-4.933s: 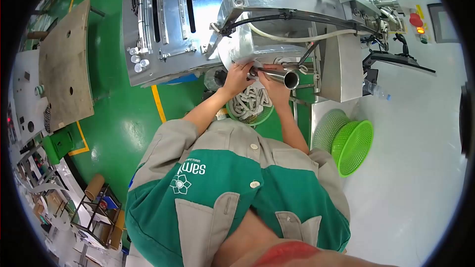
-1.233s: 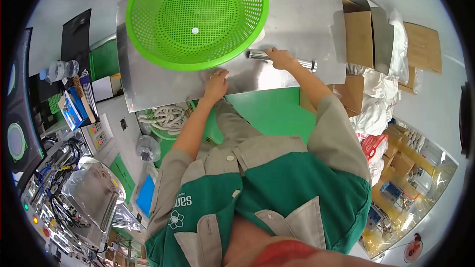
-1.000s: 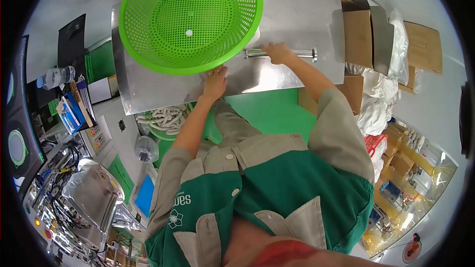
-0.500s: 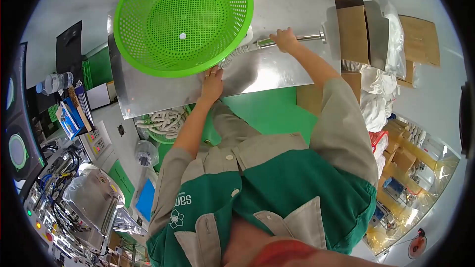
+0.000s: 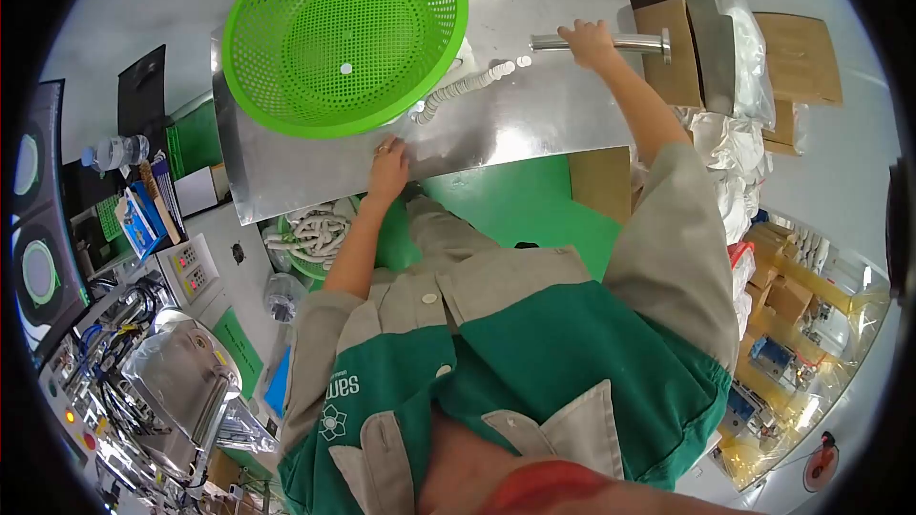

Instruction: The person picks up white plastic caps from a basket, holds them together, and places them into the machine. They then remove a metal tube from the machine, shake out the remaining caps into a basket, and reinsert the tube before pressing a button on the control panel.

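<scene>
My right hand (image 5: 591, 42) grips a shiny metal tube (image 5: 625, 41), held level over the far right part of a steel table (image 5: 534, 119). A row of small white caps (image 5: 462, 90) lies on the table between the tube's left end and a big green mesh basket (image 5: 345, 30). The basket stands on the table's left half. My left hand (image 5: 387, 158) rests flat on the table's near edge, fingers spread, holding nothing.
Open cardboard boxes (image 5: 679, 38) and white plastic bags (image 5: 722, 148) crowd the table's right end. A second green basket of white parts (image 5: 307, 236) sits low at the left. A steel machine (image 5: 181, 381) and a control panel (image 5: 189, 261) stand at lower left.
My right hand has drawn the tube to the right, away from the basket, and a row of white caps now lies on the table. The left hand stays on the edge.
</scene>
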{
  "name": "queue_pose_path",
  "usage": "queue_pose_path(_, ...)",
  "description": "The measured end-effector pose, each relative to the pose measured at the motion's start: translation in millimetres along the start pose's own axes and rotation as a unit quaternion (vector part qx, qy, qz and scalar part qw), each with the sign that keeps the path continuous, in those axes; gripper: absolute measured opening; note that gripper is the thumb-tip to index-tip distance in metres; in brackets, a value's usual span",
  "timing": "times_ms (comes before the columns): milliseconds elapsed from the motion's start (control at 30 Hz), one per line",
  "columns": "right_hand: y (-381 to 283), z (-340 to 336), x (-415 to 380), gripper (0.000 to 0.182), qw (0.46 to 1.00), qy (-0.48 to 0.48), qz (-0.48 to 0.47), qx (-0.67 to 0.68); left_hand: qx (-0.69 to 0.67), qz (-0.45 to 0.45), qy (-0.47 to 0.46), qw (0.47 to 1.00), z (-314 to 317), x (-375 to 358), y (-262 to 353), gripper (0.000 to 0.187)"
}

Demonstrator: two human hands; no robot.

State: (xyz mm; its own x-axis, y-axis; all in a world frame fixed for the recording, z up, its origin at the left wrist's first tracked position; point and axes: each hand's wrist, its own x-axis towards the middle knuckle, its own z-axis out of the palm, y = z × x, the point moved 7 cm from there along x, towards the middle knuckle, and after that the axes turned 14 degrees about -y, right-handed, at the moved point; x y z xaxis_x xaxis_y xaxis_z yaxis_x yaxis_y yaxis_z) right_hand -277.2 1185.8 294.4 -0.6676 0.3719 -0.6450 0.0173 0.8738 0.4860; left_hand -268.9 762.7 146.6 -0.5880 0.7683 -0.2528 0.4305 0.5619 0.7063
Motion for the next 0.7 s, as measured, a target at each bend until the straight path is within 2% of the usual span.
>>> queue_pose_path(67,14,-22,-31,0.054,0.994,0.035,-0.014,0.102,-0.037,0.015,0.028,0.999,-16,-22,-3,0.032)
queue_pose_path(133,23,-51,-80,0.041,0.932,0.139,-0.130,0.307,-0.091,-0.023,0.000,0.996,-28,-52,-11,0.033)
queue_pose_path(200,18,-83,-146,0.046,0.871,0.092,-0.201,0.438,-0.142,-0.062,0.010,0.988,-34,-90,-27,0.033)
queue_pose_path(300,-3,-116,-226,0.053,0.687,0.133,-0.301,0.648,-0.167,-0.133,0.051,0.976,-25,-162,-64,0.030)
queue_pose_path(400,-7,-144,-269,0.051,0.587,0.206,-0.340,0.705,-0.139,-0.250,0.055,0.957,-11,-236,-96,0.028)
queue_pose_path(500,-21,-185,-305,0.044,0.589,0.272,-0.364,0.668,-0.146,-0.284,0.092,0.943,11,-303,-124,0.029)
queue_pose_path(533,-31,-202,-313,0.035,0.622,0.288,-0.376,0.624,-0.201,-0.272,0.100,0.936,36,-324,-157,0.030)
queue_pose_path(567,-47,-219,-320,0.025,0.615,0.301,-0.401,0.609,-0.256,-0.263,0.116,0.923,59,-347,-181,0.031)
queue_pose_path(600,-70,-234,-315,0.030,0.661,0.291,-0.417,0.552,-0.210,-0.352,0.116,0.905,47,-367,-154,0.034)
queue_pose_path(633,-92,-245,-311,0.036,0.701,0.287,-0.424,0.496,-0.260,-0.354,0.168,0.882,55,-394,-168,0.035)
queue_pose_path(667,-118,-259,-304,0.037,0.733,0.283,-0.452,0.424,-0.312,-0.342,0.209,0.861,92,-417,-195,0.036)
queue_pose_path(700,-144,-279,-308,0.038,0.683,0.258,-0.519,0.445,-0.362,-0.323,0.241,0.840,114,-429,-211,0.037)
